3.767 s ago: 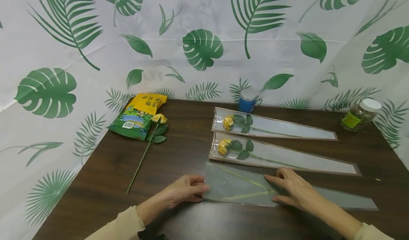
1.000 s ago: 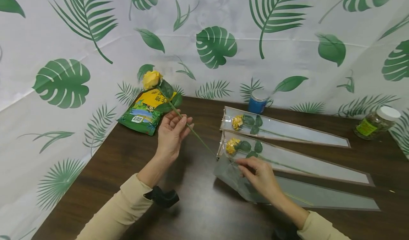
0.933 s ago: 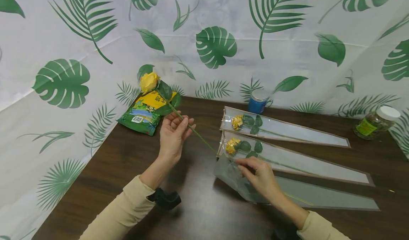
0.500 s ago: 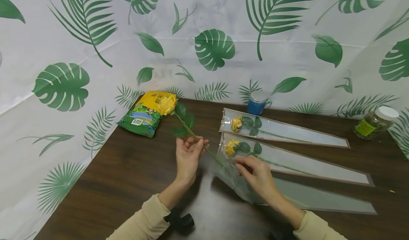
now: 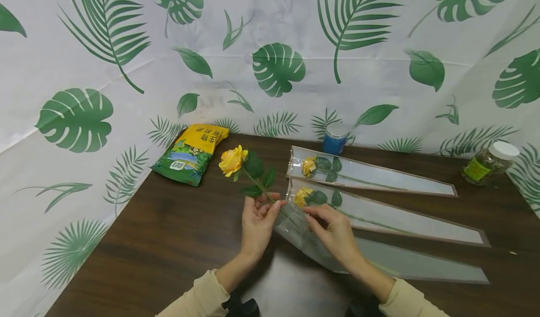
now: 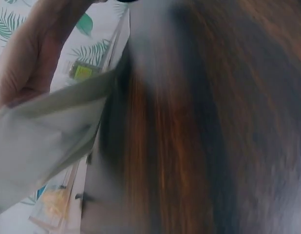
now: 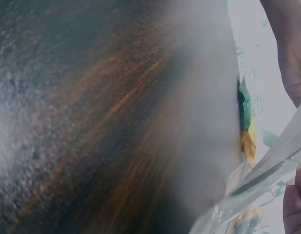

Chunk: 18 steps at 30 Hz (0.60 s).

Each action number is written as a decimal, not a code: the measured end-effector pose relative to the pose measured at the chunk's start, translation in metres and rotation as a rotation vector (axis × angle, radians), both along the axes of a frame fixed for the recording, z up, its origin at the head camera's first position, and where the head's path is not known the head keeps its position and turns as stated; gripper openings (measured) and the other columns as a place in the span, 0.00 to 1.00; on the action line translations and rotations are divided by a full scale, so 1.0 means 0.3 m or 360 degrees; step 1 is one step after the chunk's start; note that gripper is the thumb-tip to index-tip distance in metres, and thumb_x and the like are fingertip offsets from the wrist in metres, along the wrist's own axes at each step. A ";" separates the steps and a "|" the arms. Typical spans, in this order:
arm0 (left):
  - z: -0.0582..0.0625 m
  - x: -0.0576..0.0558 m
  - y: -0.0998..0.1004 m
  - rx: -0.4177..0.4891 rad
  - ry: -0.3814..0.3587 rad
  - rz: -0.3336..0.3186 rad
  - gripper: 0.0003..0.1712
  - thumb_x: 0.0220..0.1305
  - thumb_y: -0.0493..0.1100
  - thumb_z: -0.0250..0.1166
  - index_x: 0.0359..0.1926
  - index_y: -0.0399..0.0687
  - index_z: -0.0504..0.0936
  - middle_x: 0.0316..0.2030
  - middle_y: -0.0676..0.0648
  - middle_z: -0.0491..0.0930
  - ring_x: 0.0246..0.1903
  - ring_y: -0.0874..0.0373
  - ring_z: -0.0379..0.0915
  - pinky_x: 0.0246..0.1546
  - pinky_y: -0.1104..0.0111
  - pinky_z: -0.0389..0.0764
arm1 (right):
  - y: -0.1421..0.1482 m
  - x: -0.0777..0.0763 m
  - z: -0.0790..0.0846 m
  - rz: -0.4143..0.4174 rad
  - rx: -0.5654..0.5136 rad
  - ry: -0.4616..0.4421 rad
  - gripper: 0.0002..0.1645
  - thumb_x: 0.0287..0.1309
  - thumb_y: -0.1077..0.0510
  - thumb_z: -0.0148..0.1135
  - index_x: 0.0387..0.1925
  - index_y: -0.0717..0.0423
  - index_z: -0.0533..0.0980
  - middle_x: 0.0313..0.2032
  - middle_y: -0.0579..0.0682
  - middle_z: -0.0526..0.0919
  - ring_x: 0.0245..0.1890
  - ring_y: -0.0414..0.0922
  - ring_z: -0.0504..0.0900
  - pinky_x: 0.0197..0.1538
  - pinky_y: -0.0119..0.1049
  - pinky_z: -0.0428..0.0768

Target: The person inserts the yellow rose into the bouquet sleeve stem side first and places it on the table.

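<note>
A yellow rose with green leaves slants down to the right, its stem pinched by my left hand. The stem's lower part lies within the raised mouth of a clear, tapered flower sleeve. My right hand pinches that sleeve near its wide end and keeps it lifted off the table, while the narrow end lies flat. In the left wrist view the sleeve shows as a pale film. In the right wrist view the plastic sleeve is at the right edge, with fingertips beside it.
Two sleeved yellow roses, the far one and the nearer one, lie behind my right hand. A yellow-green bag stands at the back left. A blue jar and a white-lidded jar stand at the back. The dark table has patterned cloth behind.
My left hand has picked up the rose from beside the bag and moved it right and down, sliding its stem into the sleeve. My right hand has shifted to the sleeve's wide end and lifted it.
</note>
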<state>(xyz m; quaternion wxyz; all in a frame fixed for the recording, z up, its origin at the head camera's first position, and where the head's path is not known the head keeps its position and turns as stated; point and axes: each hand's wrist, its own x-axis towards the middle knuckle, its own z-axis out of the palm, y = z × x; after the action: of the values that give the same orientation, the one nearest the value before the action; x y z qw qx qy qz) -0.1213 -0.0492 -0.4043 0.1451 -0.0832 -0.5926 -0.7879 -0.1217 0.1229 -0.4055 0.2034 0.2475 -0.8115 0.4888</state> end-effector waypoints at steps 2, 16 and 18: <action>0.004 0.002 -0.010 -0.0076 0.0000 0.0028 0.25 0.66 0.33 0.56 0.63 0.39 0.61 0.51 0.35 0.73 0.41 0.59 0.81 0.42 0.70 0.81 | -0.003 0.002 0.001 -0.0007 -0.0011 0.0000 0.12 0.49 0.74 0.65 0.37 0.63 0.82 0.26 0.48 0.81 0.22 0.32 0.76 0.23 0.23 0.75; 0.027 -0.032 -0.065 -0.0072 0.0145 0.0230 0.16 0.61 0.29 0.60 0.50 0.26 0.71 0.43 0.43 0.74 0.35 0.62 0.78 0.37 0.72 0.82 | -0.004 0.000 0.002 0.0034 -0.0064 0.0009 0.11 0.50 0.73 0.64 0.37 0.63 0.82 0.26 0.49 0.81 0.20 0.36 0.78 0.21 0.22 0.74; 0.026 -0.030 -0.063 -0.0062 0.0132 0.0193 0.20 0.60 0.28 0.61 0.53 0.28 0.69 0.41 0.40 0.75 0.34 0.61 0.79 0.36 0.72 0.82 | -0.007 -0.001 0.002 0.0037 -0.0065 0.0015 0.11 0.50 0.73 0.64 0.38 0.63 0.82 0.26 0.49 0.81 0.20 0.35 0.78 0.21 0.22 0.74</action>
<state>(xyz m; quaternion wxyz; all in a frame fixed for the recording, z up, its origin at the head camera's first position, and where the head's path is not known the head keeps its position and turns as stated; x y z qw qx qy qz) -0.1303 -0.0682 -0.3964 0.2154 -0.0824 -0.6053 -0.7618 -0.1220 0.1209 -0.4049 0.2065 0.2549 -0.7975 0.5064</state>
